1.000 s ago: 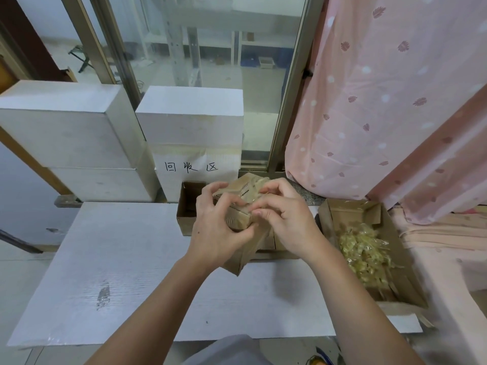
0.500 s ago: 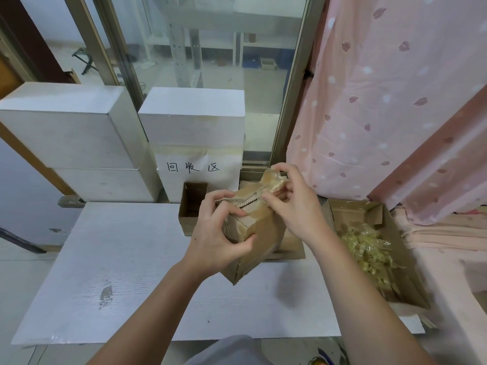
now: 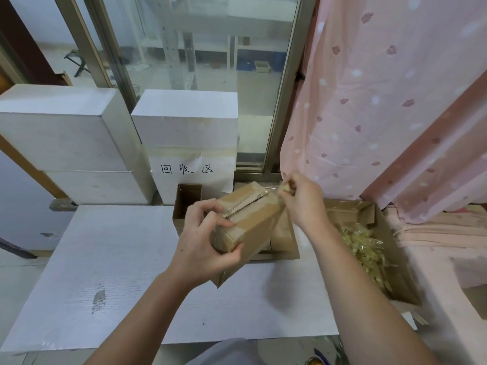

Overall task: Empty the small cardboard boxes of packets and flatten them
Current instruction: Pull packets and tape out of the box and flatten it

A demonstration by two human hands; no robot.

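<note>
Gripping near end of small brown cardboard box (image 3: 247,227) with left hand (image 3: 204,241), thumb under the end face, fingers curled over top; box held tilted above white tabletop (image 3: 110,272), far end raised toward 1 o'clock. Serrated tear edge (image 3: 243,204) exposed along top of box. Right hand (image 3: 303,201) at far end of box, at 2 o'clock from left hand, fingertips pinching a crumpled strip of clear tape (image 3: 286,188) that runs to the box corner. Directly behind held box, toward 12 o'clock: open brown cardboard tray (image 3: 185,201) with more small brown boxes (image 3: 283,233) packed in it. At 3 o'clock: larger open brown carton (image 3: 374,219) holding loose yellowish clear-wrapped packets (image 3: 366,248). Toward 11 o'clock: stacked white foam blocks (image 3: 66,143); at 12 o'clock another white block with taped paper sign bearing handwritten characters (image 3: 187,169). Glass sliding door (image 3: 200,61) beyond. Pink patterned curtain (image 3: 382,101) hanging at 2 o'clock.
</note>
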